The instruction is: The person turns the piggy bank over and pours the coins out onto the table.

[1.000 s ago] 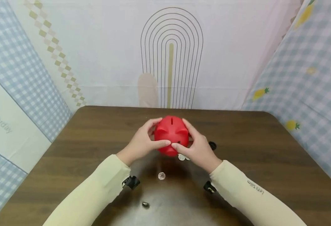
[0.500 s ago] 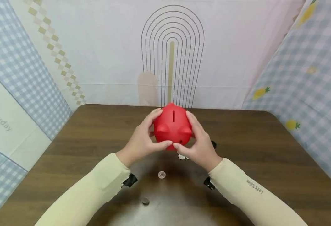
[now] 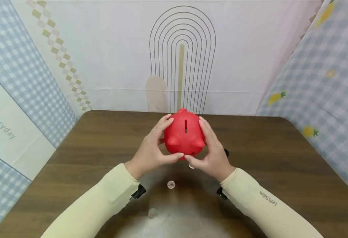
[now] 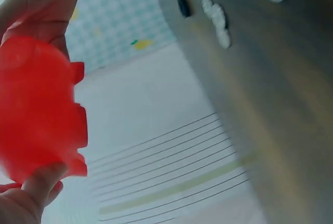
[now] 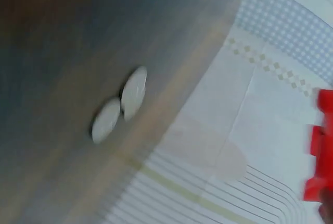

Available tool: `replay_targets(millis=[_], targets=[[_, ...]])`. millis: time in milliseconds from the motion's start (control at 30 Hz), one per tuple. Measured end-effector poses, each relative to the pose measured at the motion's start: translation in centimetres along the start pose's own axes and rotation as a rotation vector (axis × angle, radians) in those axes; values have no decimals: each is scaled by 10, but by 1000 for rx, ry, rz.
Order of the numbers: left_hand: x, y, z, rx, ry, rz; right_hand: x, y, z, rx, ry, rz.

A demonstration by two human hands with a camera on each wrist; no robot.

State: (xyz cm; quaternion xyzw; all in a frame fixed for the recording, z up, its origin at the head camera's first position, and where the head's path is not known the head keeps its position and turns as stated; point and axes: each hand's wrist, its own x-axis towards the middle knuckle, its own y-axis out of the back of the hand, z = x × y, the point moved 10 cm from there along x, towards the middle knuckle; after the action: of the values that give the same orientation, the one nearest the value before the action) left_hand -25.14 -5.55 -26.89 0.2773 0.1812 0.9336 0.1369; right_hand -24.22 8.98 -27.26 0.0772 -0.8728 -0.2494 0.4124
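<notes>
A red piggy bank (image 3: 184,132) is held up off the table, its coin slot facing up and its ears toward the person. My left hand (image 3: 150,150) grips its left side, and my right hand (image 3: 213,153) grips the right. Both thumbs meet at the front, below the ears. Its stubby feet show in profile in the left wrist view, where the piggy bank (image 4: 41,109) stands out against the wall cloth. Only a red edge of the piggy bank (image 5: 323,151) enters the right wrist view. Silver coins lie beneath: one coin (image 3: 171,184), and a blurred coin (image 3: 152,213) nearer the person.
Partly behind my right hand are another coin (image 3: 191,166) and a small black round piece (image 3: 226,152). Several coins (image 4: 217,18) lie near that black piece (image 4: 184,6) in the left wrist view. The brown wooden table (image 3: 108,132) ends at a patterned cloth wall (image 3: 114,59).
Both hands have raised the piggy bank and tipped it back, so its slot shows more fully and its snout is hidden. The nearest coin looked dark and tilted before; now it is pale and blurred.
</notes>
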Motion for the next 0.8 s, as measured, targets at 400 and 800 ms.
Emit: replay_targets(millis=[400, 800], targets=[[4, -5, -6, -33, -15, -1, 0, 2, 6, -9, -10, -4], [0, -12, -22, -91, 114, -5, -5, -4, 14, -27, -128, -71]])
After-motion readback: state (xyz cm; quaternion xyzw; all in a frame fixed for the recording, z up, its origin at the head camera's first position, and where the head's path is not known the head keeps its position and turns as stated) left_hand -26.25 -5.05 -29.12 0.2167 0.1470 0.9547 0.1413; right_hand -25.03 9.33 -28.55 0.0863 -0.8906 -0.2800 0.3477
